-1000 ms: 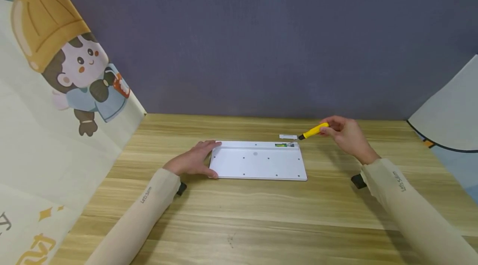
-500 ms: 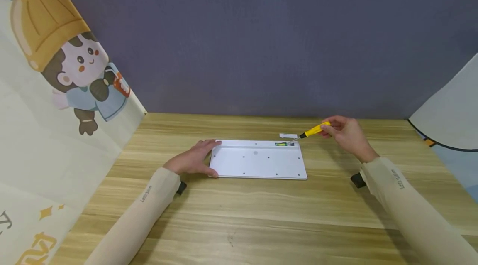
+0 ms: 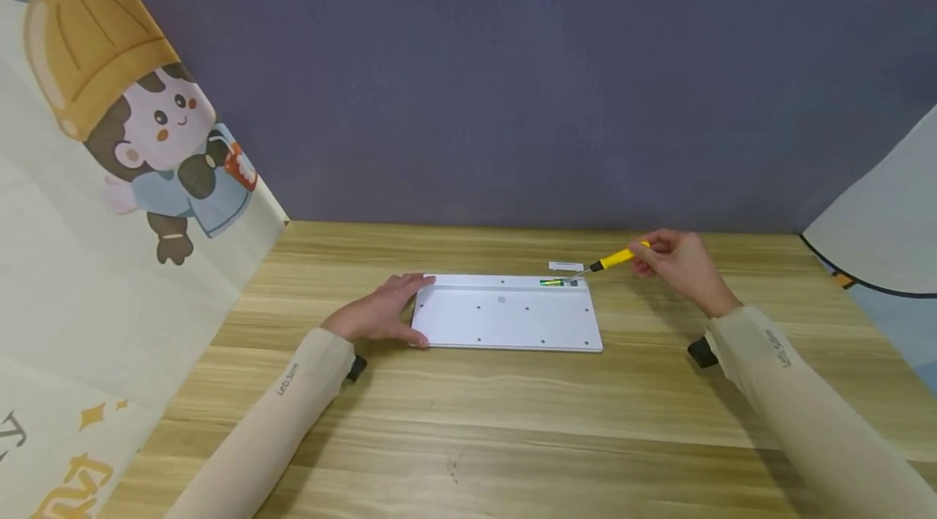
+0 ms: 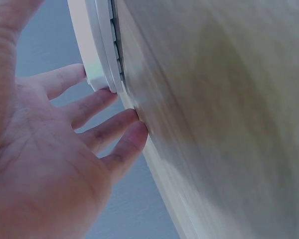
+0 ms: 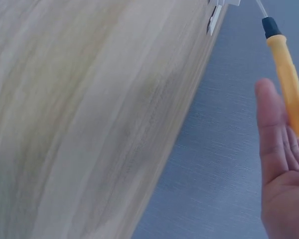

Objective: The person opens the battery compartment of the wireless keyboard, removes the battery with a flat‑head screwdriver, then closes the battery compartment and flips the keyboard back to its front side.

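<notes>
A white keyboard [image 3: 505, 320] lies face down on the table, its slim battery slot uncovered near the far right corner. In the slot sits a green battery [image 3: 552, 283]. My left hand [image 3: 381, 311] holds the keyboard's left end, thumb at the near corner and fingers at the far one; in the left wrist view the fingertips touch its edge. My right hand [image 3: 681, 265] pinches a screwdriver [image 3: 616, 258] by its yellow handle. The metal shaft slants down left, with its tip at the slot beside the battery; the exact contact is too small to tell.
The small white battery cover [image 3: 565, 266] lies on the wooden table [image 3: 468, 421] just behind the slot. A dark grey panel [image 3: 512, 96] rises along the table's back edge. A printed cartoon cloth [image 3: 88, 283] hangs on the left side.
The screwdriver has shifted and tilted slightly, its shaft showing more clearly at the slot, and more of the battery shows. The left hand and keyboard have stayed in place.
</notes>
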The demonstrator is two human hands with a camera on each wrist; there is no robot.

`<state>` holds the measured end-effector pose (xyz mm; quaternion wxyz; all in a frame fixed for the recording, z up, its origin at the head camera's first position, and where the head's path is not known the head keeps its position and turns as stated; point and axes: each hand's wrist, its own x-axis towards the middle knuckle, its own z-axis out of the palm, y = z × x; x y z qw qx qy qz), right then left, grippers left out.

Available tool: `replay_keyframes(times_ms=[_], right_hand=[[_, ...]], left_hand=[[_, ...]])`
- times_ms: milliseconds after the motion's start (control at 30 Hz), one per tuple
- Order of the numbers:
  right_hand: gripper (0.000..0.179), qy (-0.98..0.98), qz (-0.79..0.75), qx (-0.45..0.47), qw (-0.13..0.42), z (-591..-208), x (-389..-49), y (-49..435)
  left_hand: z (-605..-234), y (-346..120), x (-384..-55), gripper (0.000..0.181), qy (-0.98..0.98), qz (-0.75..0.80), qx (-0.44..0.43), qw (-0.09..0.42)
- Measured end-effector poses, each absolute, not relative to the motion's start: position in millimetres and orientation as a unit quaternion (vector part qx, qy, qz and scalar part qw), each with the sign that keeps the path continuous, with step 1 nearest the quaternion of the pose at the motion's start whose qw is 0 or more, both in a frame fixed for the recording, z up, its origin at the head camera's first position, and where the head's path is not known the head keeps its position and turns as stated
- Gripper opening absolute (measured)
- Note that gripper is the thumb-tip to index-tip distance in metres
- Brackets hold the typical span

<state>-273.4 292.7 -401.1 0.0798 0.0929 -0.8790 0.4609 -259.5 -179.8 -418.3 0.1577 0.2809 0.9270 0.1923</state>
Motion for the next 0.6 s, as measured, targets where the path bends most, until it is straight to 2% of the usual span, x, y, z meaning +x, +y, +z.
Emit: replay_keyframes(times_ms=[133,600], right_hand=[[0.033,-0.889,0.441,0.098,0.077,-399,-271,294],[0.018,-0.891,0.415,0.143,0.114,-397,-260,298]], left_hand=[[-419,-180,-260,0.109,0.926,0.194,0.283,0.155],[-420,-179,-260,0.108,0.927,0.197,0.277,0.156]])
